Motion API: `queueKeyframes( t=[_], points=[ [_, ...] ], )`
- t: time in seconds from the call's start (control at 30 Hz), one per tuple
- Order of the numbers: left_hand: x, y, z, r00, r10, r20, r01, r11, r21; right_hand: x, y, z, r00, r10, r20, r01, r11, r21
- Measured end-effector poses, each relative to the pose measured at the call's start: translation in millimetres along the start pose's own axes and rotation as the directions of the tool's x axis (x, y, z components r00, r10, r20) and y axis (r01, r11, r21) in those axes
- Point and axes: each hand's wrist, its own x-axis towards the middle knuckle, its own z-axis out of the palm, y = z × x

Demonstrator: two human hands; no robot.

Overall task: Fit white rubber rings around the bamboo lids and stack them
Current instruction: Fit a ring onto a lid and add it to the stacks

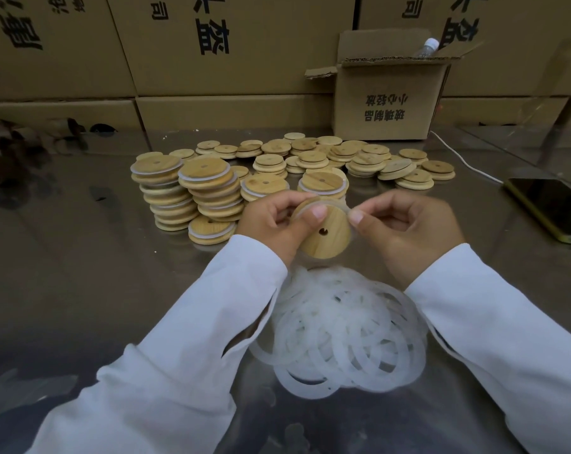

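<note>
Bamboo lid point(326, 237) partly hidden by left hand point(271, 221); ring point(334, 204) blurred.

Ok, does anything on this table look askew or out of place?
The two tall stacks of ringed lids lean, layers offset rather than plumb. A phone lies on the table at far right, unrelated to the work. Nothing looks spilled or damaged.

Rings point(343, 332) lie before stacked lids point(192, 191); box point(385, 99) behind.
</note>
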Motion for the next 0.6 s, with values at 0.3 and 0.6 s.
queueKeyframes(
  t=[0.3, 0.6],
  points=[
    [3.2, -9.0, 6.8, 0.972, -0.214, -0.102, 0.193, 0.965, -0.179, -1.8, 10.3, 5.2, 0.992, 0.083, -0.092, -0.09, 0.993, -0.076],
    [1.6, -10.5, 6.6, 0.975, -0.222, -0.025, 0.216, 0.964, -0.155, -0.9, 5.6, 1.8, 0.995, 0.088, -0.038, -0.09, 0.994, -0.066]
  ],
)
